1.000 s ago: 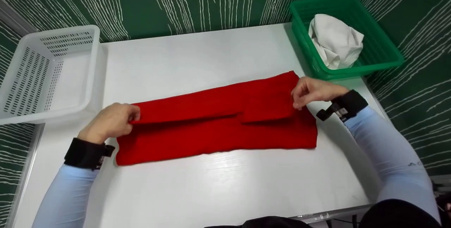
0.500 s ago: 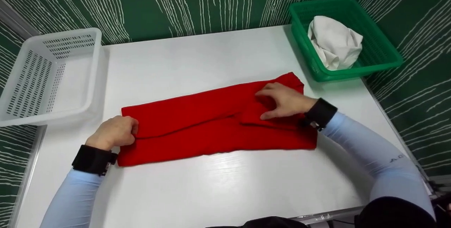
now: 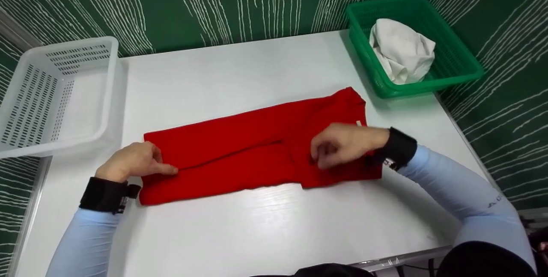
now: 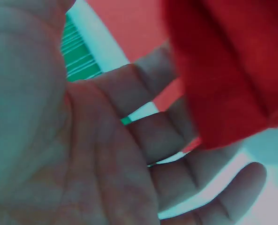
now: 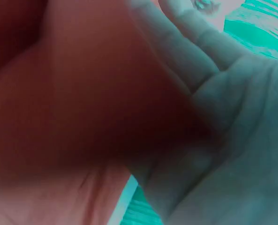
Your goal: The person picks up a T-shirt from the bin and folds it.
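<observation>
A red garment (image 3: 239, 135) lies folded lengthwise across the white table, with a small white tag showing near its right end. My left hand (image 3: 133, 161) rests on the garment's left end, its thumb stretched over the fold. In the left wrist view, red cloth (image 4: 232, 70) covers the fingertips, and the visible fingers are fairly straight and spread. Over the right part, my right hand (image 3: 342, 144) has curled fingers and pinches the cloth; the fingertips are blurred. Blurred cloth (image 5: 92, 108) hides the thumb side in the right wrist view.
A white perforated basket (image 3: 109, 93) stands at the left, with nothing seen inside. At the back right, a green basket (image 3: 454, 81) holds a crumpled white cloth (image 3: 402, 50). Green walls with white streaks (image 3: 257, 7) bound the white table (image 3: 239, 71).
The garment's upper flap has come down toward me, and the right flap now reaches the front edge. My right hand moved left and nearer; my left thumb has stretched out.
</observation>
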